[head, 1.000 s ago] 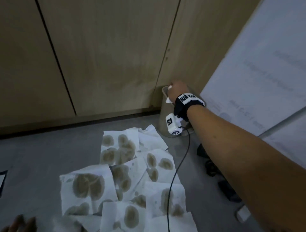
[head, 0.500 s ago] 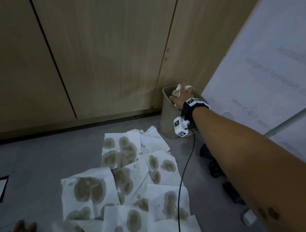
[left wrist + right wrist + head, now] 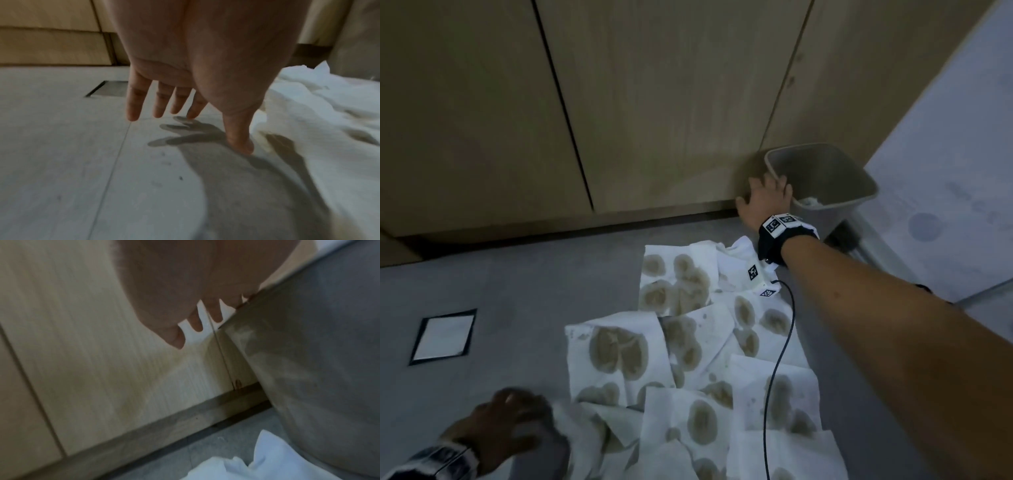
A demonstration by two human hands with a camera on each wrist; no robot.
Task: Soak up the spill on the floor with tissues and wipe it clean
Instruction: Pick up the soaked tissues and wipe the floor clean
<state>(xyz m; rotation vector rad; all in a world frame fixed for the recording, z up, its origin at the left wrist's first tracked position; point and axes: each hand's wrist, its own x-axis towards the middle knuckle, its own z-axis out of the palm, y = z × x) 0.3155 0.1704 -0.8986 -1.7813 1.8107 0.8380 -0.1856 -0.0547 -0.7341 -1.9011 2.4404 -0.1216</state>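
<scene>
We see a bunch of white tissues (image 3: pixel 698 349) spread flat on the grey floor (image 3: pixel 500 308). They lie side by side and some overlap. Most have big brown wet spots soaked into them. The patch of tissues runs from near the wooden cupboards (image 3: pixel 619 102) down to the bottom edge of the head view.

Our right hand (image 3: pixel 765 202) is up by the grey bin (image 3: pixel 825 178). The fingers are spread and loose, and the hand holds nothing. The fingertips are at the near rim of the bin, on its left corner. We cannot tell if they touch it. Something white lies down inside the bin, but it is too small to make out. A black cable (image 3: pixel 777 359) runs from the right wrist down across the tissues.

Our left hand (image 3: pixel 506 425) is low over the floor at the left edge of the tissues. From the left wrist view its fingers (image 3: pixel 133 104) are straight and spread, and it holds nothing. The thumb tip comes down right beside the crumpled edge of a tissue.

A small flat plate (image 3: pixel 443 337) is set into the floor to the left of the tissues
</scene>
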